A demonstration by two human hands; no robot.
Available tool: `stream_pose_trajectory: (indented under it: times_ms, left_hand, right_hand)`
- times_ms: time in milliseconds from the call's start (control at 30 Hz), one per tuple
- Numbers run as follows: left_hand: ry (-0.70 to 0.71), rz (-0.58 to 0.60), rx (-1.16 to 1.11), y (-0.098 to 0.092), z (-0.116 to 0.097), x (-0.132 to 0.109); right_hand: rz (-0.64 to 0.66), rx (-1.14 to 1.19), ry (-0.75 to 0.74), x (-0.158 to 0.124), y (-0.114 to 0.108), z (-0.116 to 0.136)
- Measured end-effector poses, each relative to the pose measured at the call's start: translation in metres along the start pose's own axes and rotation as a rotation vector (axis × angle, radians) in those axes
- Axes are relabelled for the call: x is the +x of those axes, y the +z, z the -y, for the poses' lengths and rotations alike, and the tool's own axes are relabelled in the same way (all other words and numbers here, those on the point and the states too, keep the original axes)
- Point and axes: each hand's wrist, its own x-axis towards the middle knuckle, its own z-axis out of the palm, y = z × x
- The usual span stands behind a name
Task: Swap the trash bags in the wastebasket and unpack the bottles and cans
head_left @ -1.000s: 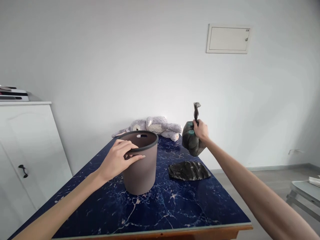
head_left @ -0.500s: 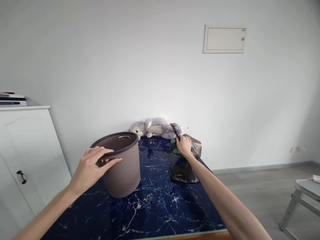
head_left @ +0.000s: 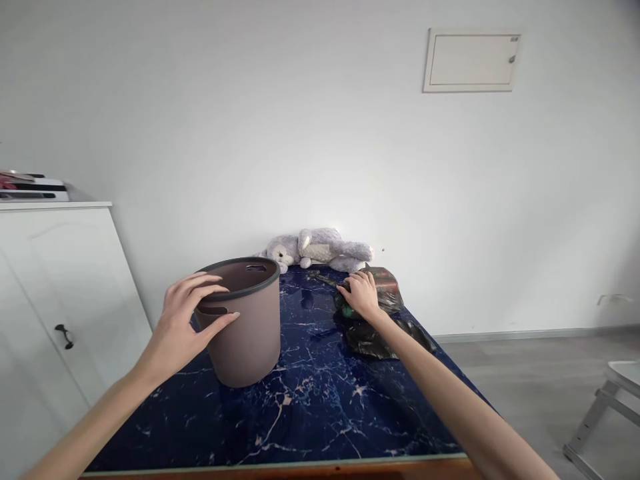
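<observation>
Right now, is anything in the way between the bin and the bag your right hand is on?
No, nothing visible. Only bare blue table lies between the tied bag under the right hand and the bin the left hand holds.

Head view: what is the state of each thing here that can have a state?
Bin, upright on the table, no liner over its rim.
Left hand, gripping the bin rim.
Tied bag, lying on the table, neck twisted shut.
Right hand, resting on the tied bag; grip unclear.
Flat bag, lying flat on the table.
Cabinet, door shut.
Wall panel, shut.
</observation>
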Motion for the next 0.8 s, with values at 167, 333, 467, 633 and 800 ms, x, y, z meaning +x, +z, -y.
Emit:
stream_pose_trajectory:
  times_ms: [167, 333, 467, 633, 800]
  left_hand:
    - [-0.287, 0.02, -0.117, 0.017, 0.005, -0.024]
    - [-0.503, 0.06, -0.31, 0.036, -0.001, -0.049]
    - [-0.54, 0.09, -0.299, 0.047, -0.029, -0.066]
    - [-0.535, 0.14, -0.326, 0.056, -0.058, -0.098]
    - [-0.532, 0.198, -0.337, 0.049, -0.061, -0.123]
  right_hand:
    - [-0.061, 0.157, -0.07, -0.057, -0.048, -0.007]
    - [-0.012, 0.233, -0.058, -0.152, -0.073, -0.021]
    - [0.096, 0.202, 0.003, -0.201, -0.065, -0.023]
    - [0.155, 0.149, 0.022, -0.212, -0.06, -0.005]
    - [0.131, 0.146, 0.055, -0.216, -0.067, 0.006]
